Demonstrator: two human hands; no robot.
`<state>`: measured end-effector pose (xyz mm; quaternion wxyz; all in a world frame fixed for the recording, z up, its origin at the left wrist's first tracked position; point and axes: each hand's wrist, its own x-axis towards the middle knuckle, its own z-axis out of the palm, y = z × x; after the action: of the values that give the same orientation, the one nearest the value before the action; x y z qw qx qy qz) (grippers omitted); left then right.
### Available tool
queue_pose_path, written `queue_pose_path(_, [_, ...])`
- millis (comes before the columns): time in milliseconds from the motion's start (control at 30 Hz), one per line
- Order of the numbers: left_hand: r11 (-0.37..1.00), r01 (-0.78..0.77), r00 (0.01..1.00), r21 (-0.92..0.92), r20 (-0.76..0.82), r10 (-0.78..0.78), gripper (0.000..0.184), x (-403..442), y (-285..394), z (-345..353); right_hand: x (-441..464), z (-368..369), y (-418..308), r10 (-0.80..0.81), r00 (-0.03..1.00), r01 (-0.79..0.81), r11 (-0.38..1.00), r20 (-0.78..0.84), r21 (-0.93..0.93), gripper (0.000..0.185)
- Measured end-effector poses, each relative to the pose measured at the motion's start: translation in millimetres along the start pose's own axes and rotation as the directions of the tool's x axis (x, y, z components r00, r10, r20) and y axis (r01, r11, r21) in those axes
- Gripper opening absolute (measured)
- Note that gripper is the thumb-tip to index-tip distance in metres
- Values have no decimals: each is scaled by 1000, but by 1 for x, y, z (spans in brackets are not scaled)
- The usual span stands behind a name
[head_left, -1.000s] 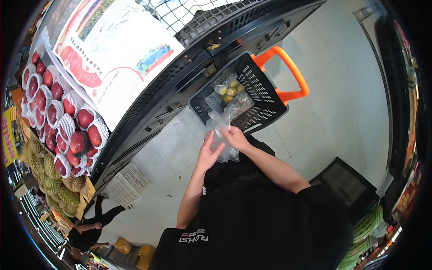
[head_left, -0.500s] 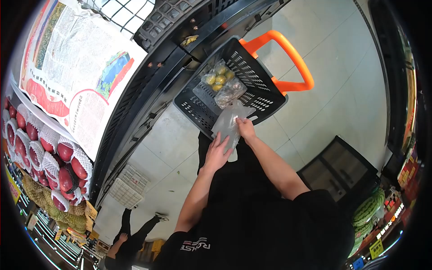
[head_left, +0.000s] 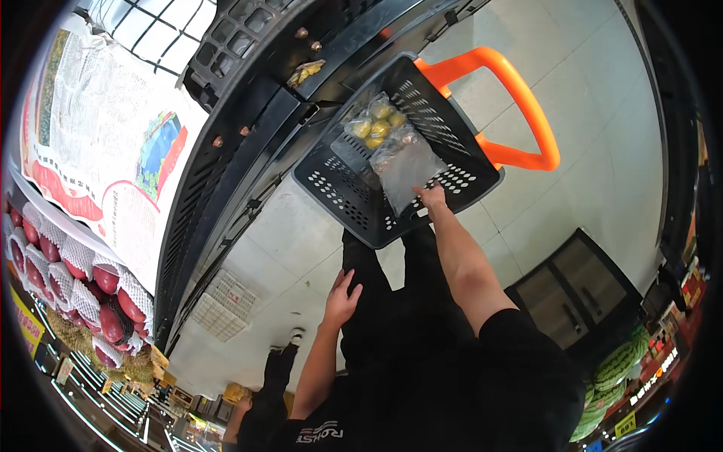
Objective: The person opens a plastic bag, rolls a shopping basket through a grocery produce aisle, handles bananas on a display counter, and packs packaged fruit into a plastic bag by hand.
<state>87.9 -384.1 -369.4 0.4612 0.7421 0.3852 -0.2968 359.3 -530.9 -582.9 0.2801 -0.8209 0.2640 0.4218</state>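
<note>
A black shopping basket (head_left: 335, 197) with an orange handle (head_left: 536, 113) stands in front of my legs. Inside it, a clear bag of yellow-green fruit (head_left: 378, 124) lies toward the far end. A frosted plastic bag (head_left: 407, 172) rests beside it, over another clear bag whose contents I cannot make out. My right hand (head_left: 432, 198) reaches over the near rim, its fingers closed at the edge of the frosted bag. My left hand (head_left: 341, 300) is off the basket near my thigh, empty, with fingers apart.
On the left, a black display stand (head_left: 218, 143) carries a printed sheet (head_left: 113, 128) and red fruit in foam nets (head_left: 109, 282). A white crate (head_left: 224, 305) sits on the floor near another person's leg (head_left: 275, 377). To the right are a dark cabinet (head_left: 576, 282) and watermelons (head_left: 621, 358).
The frosted bag has gone down into the basket with my right hand at it. My left hand has let go and drawn back toward my body. The person behind has shifted position.
</note>
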Motion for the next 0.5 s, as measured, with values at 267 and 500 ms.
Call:
queue_pose_path(267, [996, -34, 995, -78, -95, 26, 49, -3, 11, -2, -10, -67, -33, -335, 940, 341, 927, 63, -157, 66])
queue_pose_path(500, [976, -52, 986, -214, -167, 16, 47, -9, 11, -4, -66, -129, -100, -708, 690, 713, 700, -149, -27, 38])
